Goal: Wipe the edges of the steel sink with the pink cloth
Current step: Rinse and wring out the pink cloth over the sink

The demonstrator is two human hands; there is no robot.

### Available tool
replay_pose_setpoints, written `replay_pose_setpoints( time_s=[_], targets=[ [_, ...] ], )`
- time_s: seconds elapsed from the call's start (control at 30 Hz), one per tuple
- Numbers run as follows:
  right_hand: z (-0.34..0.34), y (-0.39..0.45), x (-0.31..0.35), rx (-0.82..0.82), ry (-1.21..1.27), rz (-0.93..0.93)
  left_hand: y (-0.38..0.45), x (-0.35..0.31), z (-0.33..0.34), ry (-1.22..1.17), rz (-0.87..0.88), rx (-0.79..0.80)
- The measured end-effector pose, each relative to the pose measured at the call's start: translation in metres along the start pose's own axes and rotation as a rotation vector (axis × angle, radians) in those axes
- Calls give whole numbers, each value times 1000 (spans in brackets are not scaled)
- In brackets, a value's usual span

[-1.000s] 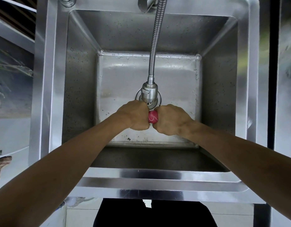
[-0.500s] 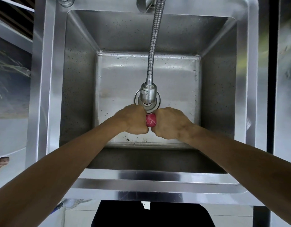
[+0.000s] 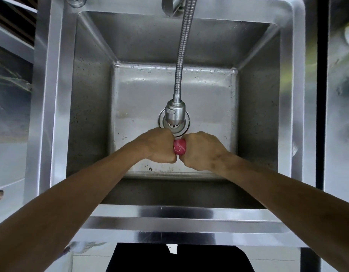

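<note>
Over steel sink (image 3: 58,114) — both fists wringing pink cloth (image 3: 179,147)

Spray head (image 3: 174,113) hangs just beyond hands (image 3: 181,149); basin sides open.

Two hands (image 3: 162,146) (image 3: 201,152), one pink cloth (image 3: 179,147), one steel sink (image 3: 56,95), one faucet hose (image 3: 181,55), seemingly one drain (image 3: 186,124)

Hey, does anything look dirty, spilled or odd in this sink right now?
A few dark specks sit on the steel sink floor near its front wall, with water droplets along the back. Otherwise nothing is askew: the left hand and right hand are wringing the pink cloth below the flexible metal faucet hose.
</note>
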State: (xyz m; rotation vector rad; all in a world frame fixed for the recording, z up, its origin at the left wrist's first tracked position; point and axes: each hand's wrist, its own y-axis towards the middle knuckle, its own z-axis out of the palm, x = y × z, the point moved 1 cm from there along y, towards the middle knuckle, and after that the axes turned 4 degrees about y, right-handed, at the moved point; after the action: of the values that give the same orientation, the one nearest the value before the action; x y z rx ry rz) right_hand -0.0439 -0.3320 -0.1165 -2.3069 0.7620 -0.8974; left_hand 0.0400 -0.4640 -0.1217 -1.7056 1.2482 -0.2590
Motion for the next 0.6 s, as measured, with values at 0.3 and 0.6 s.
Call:
replay_pose_setpoints(
  time_s=[0.3,0.6],
  targets=[
    [0,1,3,-24,-26,15,6,2,-9,-21,-19,134],
    [-34,14,-4,206,106,-49,-15,8,5,-371,-22,-67]
  ],
)
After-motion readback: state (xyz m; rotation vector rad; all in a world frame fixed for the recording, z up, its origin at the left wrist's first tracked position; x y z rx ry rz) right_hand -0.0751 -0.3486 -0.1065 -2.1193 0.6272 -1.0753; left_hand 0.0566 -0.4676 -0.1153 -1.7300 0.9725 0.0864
